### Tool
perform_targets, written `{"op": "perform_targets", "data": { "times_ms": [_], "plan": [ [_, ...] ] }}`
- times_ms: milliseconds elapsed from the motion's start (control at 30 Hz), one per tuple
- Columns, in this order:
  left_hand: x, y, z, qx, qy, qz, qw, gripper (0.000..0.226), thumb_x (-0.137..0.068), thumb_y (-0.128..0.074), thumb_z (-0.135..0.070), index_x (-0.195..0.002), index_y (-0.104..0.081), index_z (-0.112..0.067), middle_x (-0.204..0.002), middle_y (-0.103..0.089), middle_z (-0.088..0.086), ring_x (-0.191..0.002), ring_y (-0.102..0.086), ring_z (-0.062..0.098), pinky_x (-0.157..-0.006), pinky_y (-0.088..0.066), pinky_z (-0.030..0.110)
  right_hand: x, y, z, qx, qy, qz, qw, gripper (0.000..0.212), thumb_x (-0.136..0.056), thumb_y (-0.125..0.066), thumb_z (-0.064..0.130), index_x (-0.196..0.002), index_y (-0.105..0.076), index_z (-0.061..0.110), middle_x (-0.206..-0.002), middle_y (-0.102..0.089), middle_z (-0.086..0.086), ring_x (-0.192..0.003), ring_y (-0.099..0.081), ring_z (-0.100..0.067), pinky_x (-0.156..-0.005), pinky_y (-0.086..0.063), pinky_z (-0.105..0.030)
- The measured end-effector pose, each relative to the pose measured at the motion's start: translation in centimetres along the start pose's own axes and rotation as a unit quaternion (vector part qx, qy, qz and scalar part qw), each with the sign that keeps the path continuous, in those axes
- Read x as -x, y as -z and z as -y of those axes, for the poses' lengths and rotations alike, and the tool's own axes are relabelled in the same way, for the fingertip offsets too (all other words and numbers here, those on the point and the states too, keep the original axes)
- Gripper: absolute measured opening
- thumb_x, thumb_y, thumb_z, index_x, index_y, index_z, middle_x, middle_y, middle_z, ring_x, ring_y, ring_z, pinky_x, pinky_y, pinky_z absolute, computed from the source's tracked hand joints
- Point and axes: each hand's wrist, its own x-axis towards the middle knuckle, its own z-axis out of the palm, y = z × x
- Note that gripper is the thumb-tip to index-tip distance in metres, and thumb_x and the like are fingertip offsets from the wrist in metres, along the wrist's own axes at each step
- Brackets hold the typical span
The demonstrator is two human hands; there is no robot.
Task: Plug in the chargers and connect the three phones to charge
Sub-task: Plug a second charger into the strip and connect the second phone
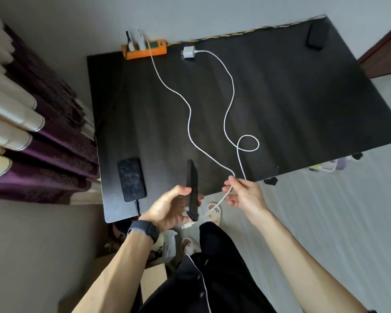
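Observation:
My left hand (167,208) grips a black phone (192,188) on edge, just past the near rim of the black table (291,98). My right hand (244,195) pinches a white cable (174,91) that runs back to a white charger (141,40) plugged into the orange power strip (145,50). Its connector (186,226) dangles below the phone. A second white charger (188,53) lies unplugged beside the strip, its cable (230,86) looping toward my right hand. Another phone (131,179) lies flat at the near left with a dark cable at its end. A third dark phone (316,36) rests at the far right corner.
Purple and cream curtains (32,123) hang along the left side. A yellow-black cord (246,33) runs along the table's far edge to the strip. Slippers (212,213) and a cardboard box (154,283) sit on the floor under the near edge.

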Motion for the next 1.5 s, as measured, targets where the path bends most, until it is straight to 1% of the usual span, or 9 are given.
{"op": "perform_targets", "data": {
  "times_ms": [200,333,467,600,800,967,1233,1367,1500],
  "plan": [
    [2.2,-4.2,0.9,-0.008,-0.020,0.163,0.986,0.041,-0.081,-0.064,-0.032,-0.116,-0.074,-0.014,-0.129,-0.065,0.013,-0.097,-0.067,0.024,-0.080,-0.057,0.046,1.0,-0.8,3.8,0.038,0.057,0.035,0.997,0.022,-0.093,-0.070,0.025,-0.079,-0.076,0.009,-0.072,-0.075,-0.007,-0.061,-0.072,-0.021,-0.054,-0.055,-0.027],
    [2.5,-5.8,1.1,0.019,-0.048,0.106,0.993,0.057,-0.072,-0.077,-0.036,-0.120,-0.064,-0.007,-0.114,-0.057,0.016,-0.090,-0.058,0.026,-0.080,-0.055,0.046,2.7,-0.7,4.6,0.036,0.069,0.048,0.996,0.033,-0.093,-0.068,0.038,-0.085,-0.077,0.007,-0.073,-0.076,-0.004,-0.060,-0.073,-0.022,-0.054,-0.057,-0.030],
    [2.5,-6.9,1.2,0.044,-0.099,0.053,0.993,0.034,-0.070,-0.082,-0.038,-0.094,-0.074,-0.015,-0.100,-0.069,0.010,-0.090,-0.062,0.025,-0.082,-0.055,0.045,4.8,1.1,3.5,0.103,0.034,0.084,0.991,0.043,-0.094,-0.057,0.056,-0.106,-0.074,0.018,-0.095,-0.080,0.000,-0.088,-0.076,-0.020,-0.071,-0.055,-0.031],
    [2.3,-8.2,1.1,0.085,-0.150,0.033,0.984,0.031,-0.072,-0.083,-0.033,-0.094,-0.073,-0.014,-0.108,-0.072,0.008,-0.101,-0.068,0.029,-0.087,-0.057,0.048,8.0,3.9,1.2,0.063,0.004,0.169,0.984,0.042,-0.091,-0.062,0.055,-0.107,-0.074,0.018,-0.101,-0.078,-0.005,-0.082,-0.074,-0.019,-0.068,-0.053,-0.030],
    [1.3,-11.9,0.8,0.083,-0.188,0.004,0.979,0.021,-0.074,-0.079,-0.033,-0.089,-0.076,-0.019,-0.102,-0.074,0.005,-0.089,-0.072,0.021,-0.085,-0.058,0.045,8.1,6.6,1.4,0.088,0.125,0.151,0.977,0.020,-0.092,-0.069,0.012,-0.111,-0.066,0.016,-0.088,-0.078,-0.007,-0.065,-0.066,-0.011,-0.060,-0.051,-0.021],
    [0.5,-14.3,1.1,0.095,-0.207,-0.056,0.972,0.020,-0.074,-0.078,-0.037,-0.084,-0.078,-0.020,-0.088,-0.074,0.002,-0.076,-0.072,0.019,-0.066,-0.057,0.035,7.4,11.9,4.5,0.099,0.256,0.144,0.951,0.016,-0.086,-0.070,0.018,-0.096,-0.070,0.030,-0.083,-0.075,0.001,-0.066,-0.068,-0.011,-0.068,-0.056,-0.026],
    [0.3,-16.0,1.0,0.127,-0.211,-0.037,0.968,0.035,-0.070,-0.085,-0.048,-0.085,-0.075,-0.018,-0.090,-0.074,0.001,-0.083,-0.073,0.019,-0.076,-0.058,0.037,6.7,15.9,6.7,0.072,0.322,0.159,0.930,0.008,-0.091,-0.072,0.016,-0.090,-0.074,0.024,-0.094,-0.077,0.004,-0.086,-0.072,-0.006,-0.075,-0.053,-0.014],
    [0.3,-16.6,0.9,0.176,-0.221,-0.081,0.956,0.015,-0.087,-0.070,-0.021,-0.096,-0.067,-0.010,-0.087,-0.076,0.004,-0.075,-0.074,0.012,-0.063,-0.059,0.025,6.7,15.4,8.1,0.051,0.294,0.166,0.940,0.015,-0.096,-0.066,0.025,-0.090,-0.071,0.012,-0.083,-0.078,-0.006,-0.081,-0.076,-0.017,-0.073,-0.056,-0.020],
    [0.6,-16.8,0.7,0.139,-0.252,-0.126,0.949,0.010,-0.095,-0.060,-0.005,-0.086,-0.057,-0.008,-0.088,-0.075,0.010,-0.080,-0.077,0.018,-0.062,-0.060,0.024,7.0,14.3,8.8,0.032,0.287,0.147,0.946,0.011,-0.094,-0.069,0.026,-0.088,-0.079,0.026,-0.078,-0.077,-0.003,-0.069,-0.073,-0.012,-0.066,-0.059,-0.025]
  ]
}}
